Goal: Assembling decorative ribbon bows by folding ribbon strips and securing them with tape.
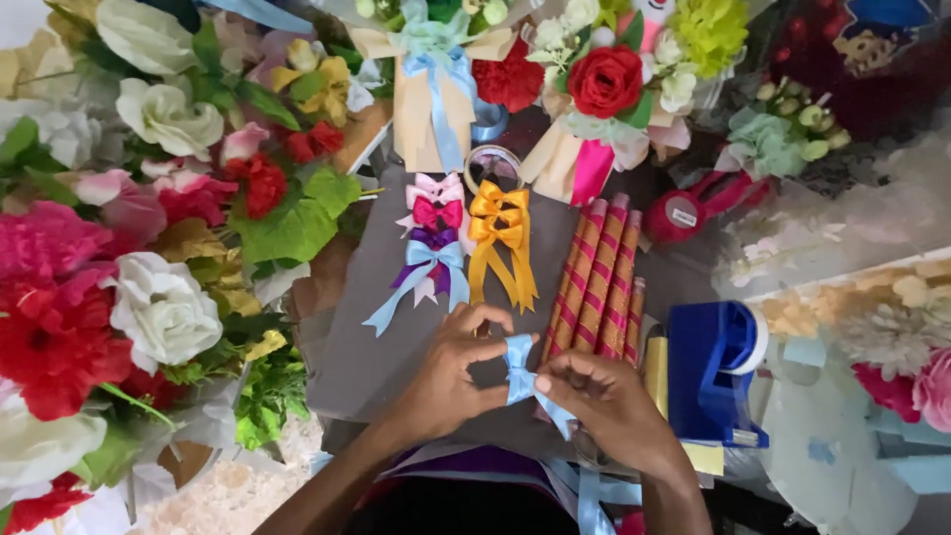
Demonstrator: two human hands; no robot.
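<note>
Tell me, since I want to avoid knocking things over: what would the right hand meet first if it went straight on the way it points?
Probably the left hand: the right hand points left across the light blue ribbon bow both hands pinch.

1. A dark grey work table (362, 347) fills the middle of the view; its surface is matte.
2. A mass of artificial flowers (119, 228) in red, pink and white crowds the table's left edge.
3. Wrapped bouquets (604, 89) stand along the far edge.
4. Soft, even light falls everywhere, and the shadows are weak.
</note>
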